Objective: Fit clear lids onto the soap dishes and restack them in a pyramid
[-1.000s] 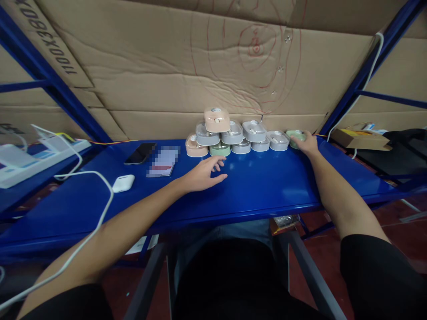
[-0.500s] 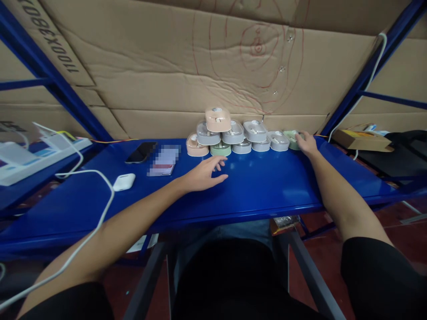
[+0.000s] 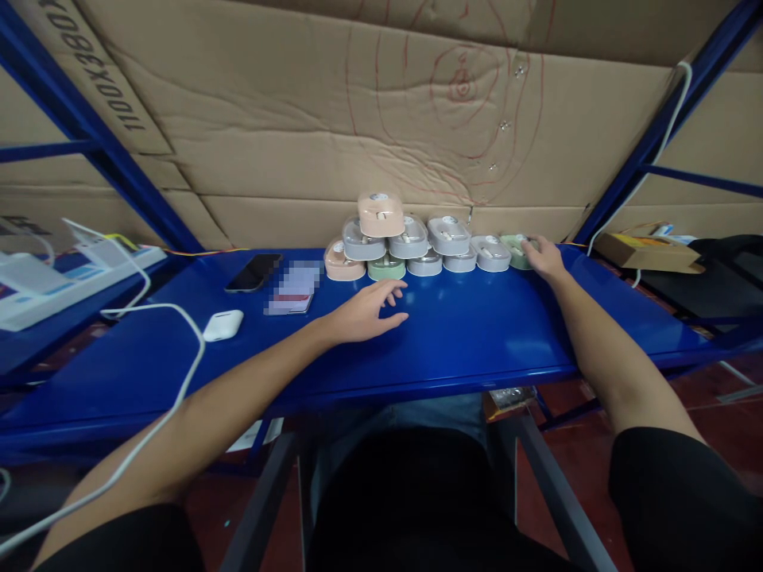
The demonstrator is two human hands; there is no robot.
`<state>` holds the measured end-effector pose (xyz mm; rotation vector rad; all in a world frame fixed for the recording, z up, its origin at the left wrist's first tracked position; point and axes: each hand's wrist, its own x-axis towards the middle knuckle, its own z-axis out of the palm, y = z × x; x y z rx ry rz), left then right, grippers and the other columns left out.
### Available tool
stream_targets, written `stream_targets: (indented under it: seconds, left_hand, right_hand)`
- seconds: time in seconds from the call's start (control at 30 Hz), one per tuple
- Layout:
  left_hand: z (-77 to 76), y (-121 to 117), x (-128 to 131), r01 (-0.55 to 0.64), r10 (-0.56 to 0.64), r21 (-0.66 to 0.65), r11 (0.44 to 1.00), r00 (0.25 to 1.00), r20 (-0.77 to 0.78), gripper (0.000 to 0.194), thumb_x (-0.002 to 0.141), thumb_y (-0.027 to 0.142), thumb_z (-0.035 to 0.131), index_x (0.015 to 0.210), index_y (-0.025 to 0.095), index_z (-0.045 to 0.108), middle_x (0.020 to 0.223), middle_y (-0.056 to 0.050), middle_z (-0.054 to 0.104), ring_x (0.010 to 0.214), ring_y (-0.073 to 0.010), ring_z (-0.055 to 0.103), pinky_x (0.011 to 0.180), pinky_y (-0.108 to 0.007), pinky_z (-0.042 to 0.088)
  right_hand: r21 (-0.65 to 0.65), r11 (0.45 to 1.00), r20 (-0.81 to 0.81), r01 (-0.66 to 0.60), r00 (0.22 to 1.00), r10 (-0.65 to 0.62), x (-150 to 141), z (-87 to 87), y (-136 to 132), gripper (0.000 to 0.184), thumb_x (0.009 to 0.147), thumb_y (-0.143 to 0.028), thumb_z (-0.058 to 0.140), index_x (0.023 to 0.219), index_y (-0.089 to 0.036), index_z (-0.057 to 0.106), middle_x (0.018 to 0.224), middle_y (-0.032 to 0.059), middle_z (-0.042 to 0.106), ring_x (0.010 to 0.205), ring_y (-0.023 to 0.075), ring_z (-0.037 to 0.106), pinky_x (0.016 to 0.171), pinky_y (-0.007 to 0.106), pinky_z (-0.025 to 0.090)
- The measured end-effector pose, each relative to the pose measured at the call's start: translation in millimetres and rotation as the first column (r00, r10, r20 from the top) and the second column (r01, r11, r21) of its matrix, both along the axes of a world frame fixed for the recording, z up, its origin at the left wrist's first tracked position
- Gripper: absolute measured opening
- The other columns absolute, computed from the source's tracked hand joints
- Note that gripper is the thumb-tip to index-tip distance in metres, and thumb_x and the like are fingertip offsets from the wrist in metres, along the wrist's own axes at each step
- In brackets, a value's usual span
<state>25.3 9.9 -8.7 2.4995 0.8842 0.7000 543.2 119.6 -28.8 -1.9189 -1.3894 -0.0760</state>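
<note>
My right hand (image 3: 544, 256) has its fingers round the right side of a small green box (image 3: 516, 251) with a clear lid, at the right end of a row on the table. The row continues leftward with grey boxes (image 3: 492, 253), another green box (image 3: 386, 268) and a peach box (image 3: 344, 262). Several grey boxes (image 3: 449, 234) form a second layer, and a peach box (image 3: 381, 216) tops the left side. My left hand (image 3: 370, 311) rests in front of the stack, fingers apart and slightly curled, holding nothing.
On the left of the blue table (image 3: 465, 334) lie a dark phone (image 3: 253, 272), a phone with a blurred screen (image 3: 295, 287) and a white earbud case (image 3: 222, 326). A white cable (image 3: 194, 361) crosses my left arm. Cardboard (image 3: 268, 103) stands behind the boxes.
The stacked boxes have slid slightly left along the table. My right hand has moved left with the green end box. My left hand has stayed almost still.
</note>
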Motion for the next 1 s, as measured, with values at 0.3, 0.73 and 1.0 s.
stream_targets:
  seconds: [0.3, 0.73, 1.0]
  left_hand:
    - [-0.4, -0.3, 0.7, 0.009, -0.008, 0.01, 1.0, 1.0, -0.016, 0.061, 0.099, 0.049, 0.066, 0.15, 0.017, 0.056, 0.132, -0.016, 0.071, 0.111, -0.0284, 0.072, 0.099, -0.046, 0.06]
    - [4.0, -5.0, 3.0, 0.003, -0.003, -0.002, 1.0, 0.998, -0.056, 0.062, 0.099, 0.05, 0.066, 0.152, 0.019, 0.056, 0.137, -0.016, 0.071, 0.116, -0.0311, 0.072, 0.104, -0.049, 0.059]
    - [4.1, -5.6, 2.0, -0.002, 0.002, -0.014, 1.0, 0.998, -0.057, 0.063, 0.1, 0.05, 0.065, 0.153, 0.017, 0.055, 0.138, -0.018, 0.07, 0.117, -0.0314, 0.071, 0.106, -0.051, 0.058]
  right_hand:
    - [0.172, 0.982, 0.059, 0.078, 0.994, -0.089, -24.9, 22.6, -10.9, 0.064, 0.097, -0.054, 0.055, 0.142, -0.01, 0.068, 0.147, 0.0326, 0.064, 0.14, 0.0506, 0.06, 0.118, 0.074, 0.044]
    - [0.144, 0.939, 0.259, -0.313, 0.928, 0.269, -197.9, 36.7, -32.4, 0.095, 0.089, -0.083, 0.068, 0.157, -0.018, 0.063, 0.143, 0.0256, 0.068, 0.131, 0.0526, 0.065, 0.115, 0.072, 0.05]
    - [0.103, 0.957, 0.163, -0.271, 0.954, 0.252, -208.4, 38.3, -17.4, 0.102, 0.083, -0.081, 0.075, 0.161, -0.017, 0.06, 0.138, 0.0267, 0.07, 0.128, 0.0552, 0.067, 0.112, 0.074, 0.05]
